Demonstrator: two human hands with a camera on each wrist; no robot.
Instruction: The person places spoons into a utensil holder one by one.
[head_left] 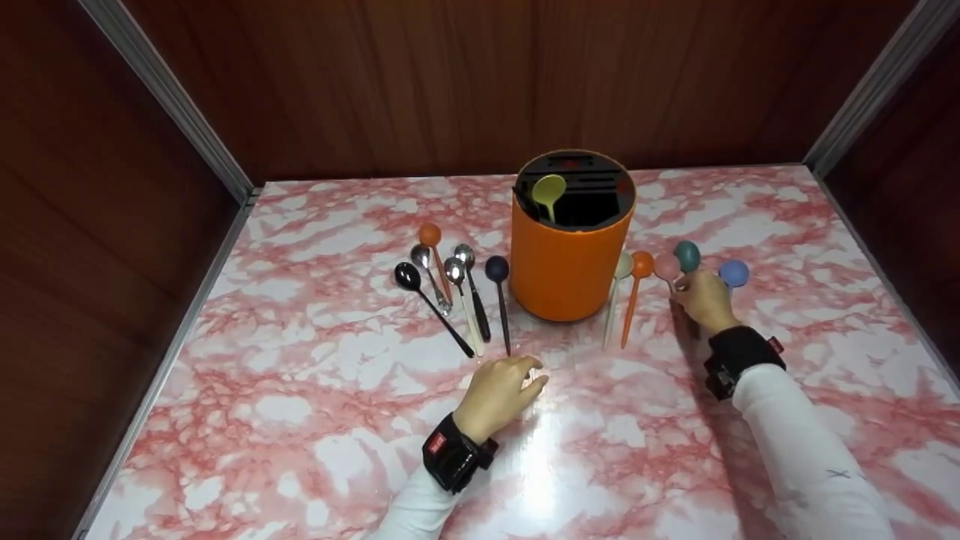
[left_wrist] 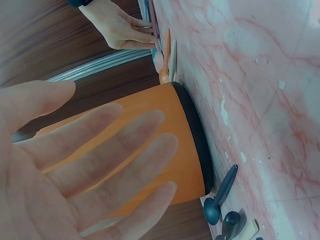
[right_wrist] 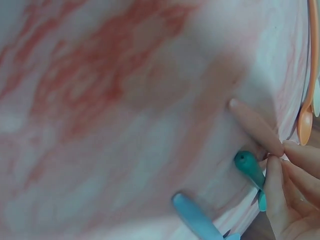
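Note:
My right hand (head_left: 705,301) pinches the handle of a pink spoon (head_left: 667,265), thumb against fingertips; the handle's tail sticks out past the fingers in the right wrist view. Beside that hand lie a teal spoon (head_left: 687,256) and a blue spoon (head_left: 734,273), their handles partly hidden in the head view. My left hand (head_left: 499,394) holds nothing and hovers low in front of the orange utensil holder (head_left: 566,277), fingers loosely spread. A yellow-green spoon (head_left: 549,191) stands in the holder, next to a black utensil (head_left: 526,202).
Just right of the holder lie a pale green spoon (head_left: 623,267) and an orange spoon (head_left: 642,264). To its left are a navy spoon (head_left: 496,268), a black spoon (head_left: 408,276), another orange spoon (head_left: 430,235) and several metal-bowled spoons. Wooden panels (head_left: 450,82) enclose the marbled table (head_left: 315,420).

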